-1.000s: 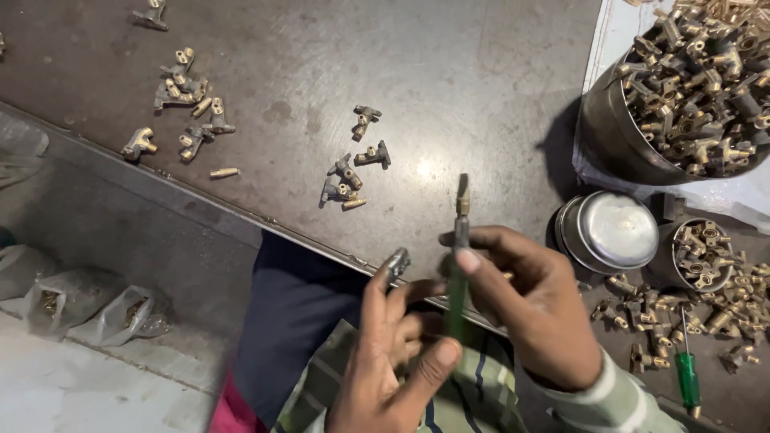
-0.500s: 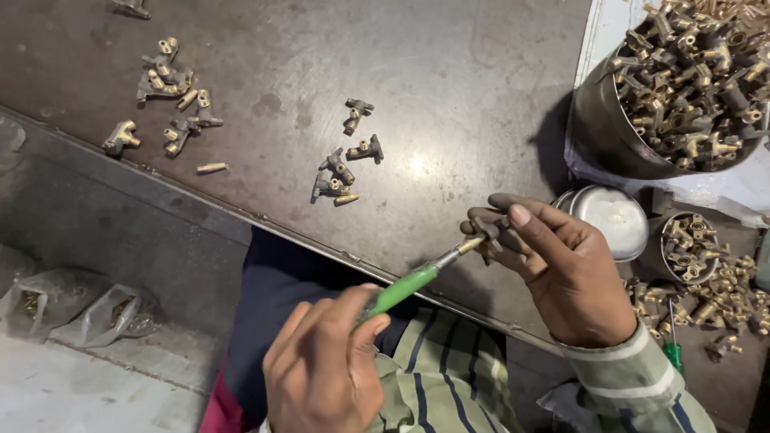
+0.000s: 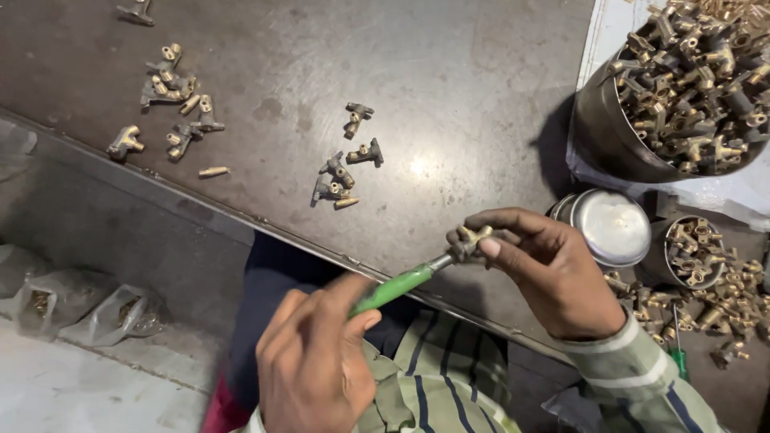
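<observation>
My left hand (image 3: pixel 317 361) grips a green-handled screwdriver (image 3: pixel 393 287) near the bottom centre, its shaft pointing up and right. The tip meets a small brass fitting (image 3: pixel 473 239) pinched in the fingers of my right hand (image 3: pixel 545 273), just over the near edge of the dark metal table (image 3: pixel 449 96). Both hands hover above my lap, where a striped shirt shows.
Small groups of brass fittings (image 3: pixel 345 172) lie mid-table and others (image 3: pixel 172 104) at the left. A large metal bowl (image 3: pixel 609 136) heaped with fittings stands top right, with a round metal lid (image 3: pixel 613 224), a small tin (image 3: pixel 694 252) and loose fittings (image 3: pixel 722 305) beside it. Plastic bags (image 3: pixel 72 309) lie on the floor.
One second ago my right hand held the screwdriver upright and my left held the fitting. Now the left hand holds the screwdriver, the right holds the fitting, and the tip is set into it.
</observation>
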